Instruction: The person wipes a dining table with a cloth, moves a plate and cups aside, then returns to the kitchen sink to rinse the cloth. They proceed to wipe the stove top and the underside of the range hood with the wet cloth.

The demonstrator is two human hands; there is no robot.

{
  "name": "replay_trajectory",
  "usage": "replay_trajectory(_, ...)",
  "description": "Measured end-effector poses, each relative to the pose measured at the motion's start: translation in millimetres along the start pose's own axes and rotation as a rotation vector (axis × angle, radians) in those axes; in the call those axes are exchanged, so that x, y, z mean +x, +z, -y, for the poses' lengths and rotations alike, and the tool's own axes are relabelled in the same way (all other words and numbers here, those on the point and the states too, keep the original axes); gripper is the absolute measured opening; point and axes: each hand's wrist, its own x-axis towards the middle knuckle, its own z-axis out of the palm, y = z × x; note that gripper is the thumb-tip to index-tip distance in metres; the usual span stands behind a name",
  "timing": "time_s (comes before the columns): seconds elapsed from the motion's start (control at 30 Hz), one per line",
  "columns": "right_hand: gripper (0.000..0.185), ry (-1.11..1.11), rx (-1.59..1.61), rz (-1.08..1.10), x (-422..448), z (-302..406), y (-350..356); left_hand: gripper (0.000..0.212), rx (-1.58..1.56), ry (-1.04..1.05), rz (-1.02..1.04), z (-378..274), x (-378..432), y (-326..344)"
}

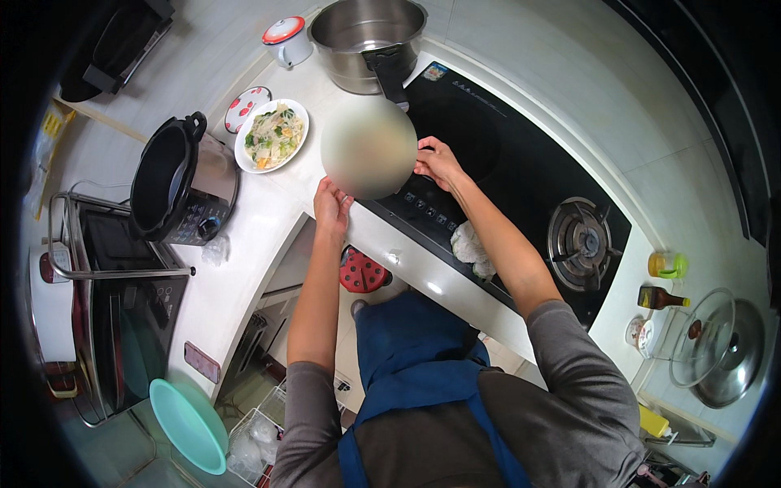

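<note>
A round object, blurred out in the picture, is between my hands at the cooktop's left end. It looks pale with a beige middle, perhaps a dish of food. My left hand has its fingers curled at the near-left edge. At the right edge, my right hand pinches with thumb and fingers over the black glass cooktop. The blur hides the exact contact. Left of it stands a white plate of mixed noodles and vegetables. An uncovered steel pot with a black handle stands behind.
A white cloth lies under my right forearm, left of the gas burner. An uncovered electric pressure cooker and enamel mug stand left. A phone lies near the counter edge. Lids lean at the right.
</note>
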Motion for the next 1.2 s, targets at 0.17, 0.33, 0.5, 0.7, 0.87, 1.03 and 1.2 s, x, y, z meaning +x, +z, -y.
replay_trajectory(0.17, 0.015, -0.046, 0.031, -0.009, -4.5, 2.6, -20.2, 0.014, 0.035, -0.006, 0.032, -10.8, -12.7, 31.1)
replay_trajectory(0.33, 0.013, -0.06, 0.033, -0.075, -20.1, 20.4, -36.5, 0.015, 0.054, -0.018, 0.1, -8.4, -8.2, 44.8)
replay_trajectory(0.5, 0.013, -0.088, 0.034, -0.135, -32.8, 31.9, -71.4, 0.013, 0.077, -0.084, 0.176, 12.7, -3.4, 76.4)
replay_trajectory(0.7, 0.012, -0.096, 0.041, -0.215, -34.5, 32.9, -110.2, 0.016, 0.115, -0.15, 0.221, 34.1, 0.8, 109.9)
replay_trajectory(0.87, 0.013, -0.116, 0.095, -0.239, -27.6, 30.0, -139.6, 0.015, 0.16, -0.185, 0.242, 41.6, 4.4, 136.4)
replay_trajectory(1.03, 0.016, -0.128, 0.141, -0.224, -31.0, 34.4, -144.1, 0.014, 0.176, -0.183, 0.244, 45.1, 9.1, 144.2)
replay_trajectory(1.2, 0.029, -0.56, -0.874, -0.532, -77.1, 30.1, -141.1, 0.024, 0.27, -0.079, 0.219, 37.0, -0.1, 125.4)
